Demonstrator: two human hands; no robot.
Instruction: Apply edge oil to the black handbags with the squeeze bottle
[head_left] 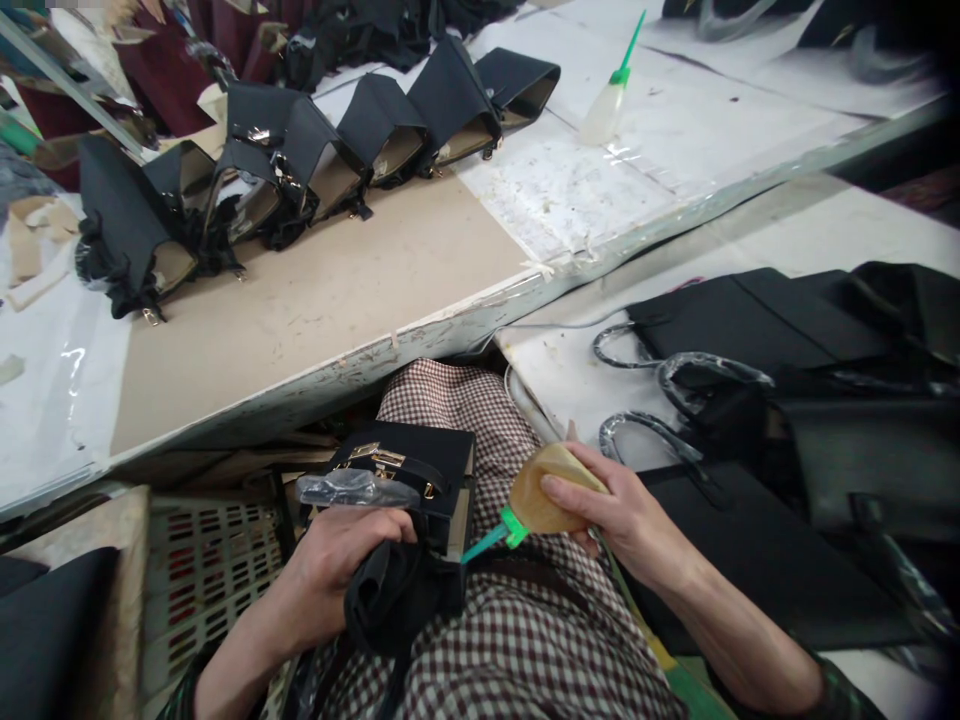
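On my lap lies a small black handbag (405,445) with gold metal fittings and a handle wrapped in clear plastic. My left hand (337,560) is closed on the bag near that handle, and dark folded material hangs below the fingers. My right hand (600,495) squeezes a yellowish glue bottle (551,490), tilted downward. The bottle's green nozzle (487,540) reaches the bag's right edge, by a pale strip of lining; whether the tip touches is hard to tell.
Several black bag bodies (382,125) stand in a row on the table's beige board (322,310). Behind them is a second glue bottle (606,110). Black bags with plastic-wrapped handles (750,300) cover the right-hand table. A plastic crate (210,570) sits at my left.
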